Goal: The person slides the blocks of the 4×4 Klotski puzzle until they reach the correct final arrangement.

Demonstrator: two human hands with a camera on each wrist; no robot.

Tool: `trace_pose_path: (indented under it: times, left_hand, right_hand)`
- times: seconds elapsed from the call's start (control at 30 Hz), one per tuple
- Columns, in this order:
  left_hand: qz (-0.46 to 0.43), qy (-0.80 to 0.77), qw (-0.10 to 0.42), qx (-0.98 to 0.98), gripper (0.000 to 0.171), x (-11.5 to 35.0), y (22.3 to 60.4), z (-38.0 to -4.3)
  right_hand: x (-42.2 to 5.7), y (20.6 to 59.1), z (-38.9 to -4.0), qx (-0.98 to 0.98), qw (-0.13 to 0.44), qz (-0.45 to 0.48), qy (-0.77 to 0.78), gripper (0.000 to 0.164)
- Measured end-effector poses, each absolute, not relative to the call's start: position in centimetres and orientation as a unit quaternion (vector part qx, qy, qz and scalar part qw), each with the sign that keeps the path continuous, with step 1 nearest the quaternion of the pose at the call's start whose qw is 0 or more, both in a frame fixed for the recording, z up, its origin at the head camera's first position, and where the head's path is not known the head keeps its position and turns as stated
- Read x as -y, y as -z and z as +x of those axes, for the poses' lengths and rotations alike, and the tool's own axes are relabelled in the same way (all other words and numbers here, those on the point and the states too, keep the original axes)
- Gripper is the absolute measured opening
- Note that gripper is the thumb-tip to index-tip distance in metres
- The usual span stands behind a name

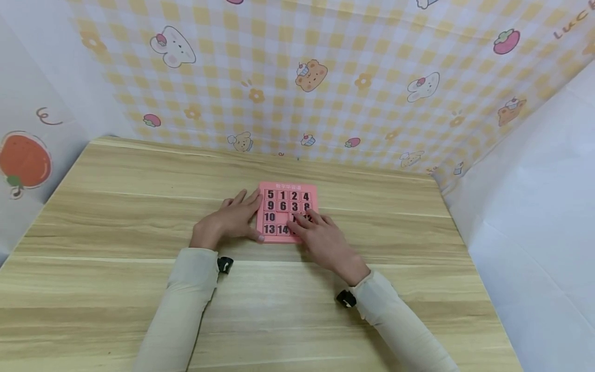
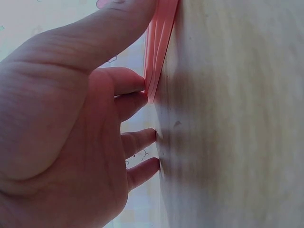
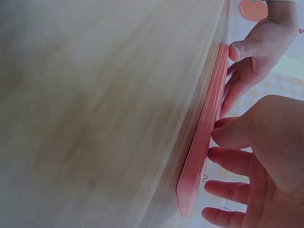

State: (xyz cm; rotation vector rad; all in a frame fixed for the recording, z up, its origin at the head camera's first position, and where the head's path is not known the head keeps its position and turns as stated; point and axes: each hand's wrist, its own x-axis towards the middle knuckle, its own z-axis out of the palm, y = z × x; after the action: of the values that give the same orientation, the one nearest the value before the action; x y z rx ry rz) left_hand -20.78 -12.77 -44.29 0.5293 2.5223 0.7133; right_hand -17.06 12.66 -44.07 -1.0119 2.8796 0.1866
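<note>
A pink sliding number puzzle [image 1: 284, 239] lies flat on the table in the head view, with black numerals on its square tiles. A gap shows to the right of the 10 tile. My left hand [image 1: 231, 217] braces the puzzle's left side, its thumb at the lower left corner and its fingers spread along the edge. In the left wrist view two fingertips of it meet the pink side. My right hand [image 1: 323, 243] lies over the lower right part, with fingertips on the tiles beside the gap. It hides some tiles of the bottom row.
The wood-grain table [image 1: 279, 315] extends around the puzzle on all sides. A yellow checked cloth [image 1: 279, 113] with cartoon animals hangs behind the table's far edge. White sheets stand along the left and right sides. Black straps [image 1: 225, 265] show at both wrists.
</note>
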Motion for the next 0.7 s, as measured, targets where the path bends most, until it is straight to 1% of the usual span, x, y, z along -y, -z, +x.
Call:
trace_pose_path:
  times: [0.47,0.7]
  left_hand:
    - [0.196,-0.264,0.227,-0.917,0.111,12.88,44.19,-20.73]
    - [0.195,-0.263,0.229,-0.917,0.110,12.92,44.22,-20.68]
  right_hand:
    - [-12.76,43.93,-17.09,-0.942,0.052,-0.325,-0.062,0.052]
    - [-12.73,44.05,-17.17,-0.942,0.050,-0.324,-0.065,0.049]
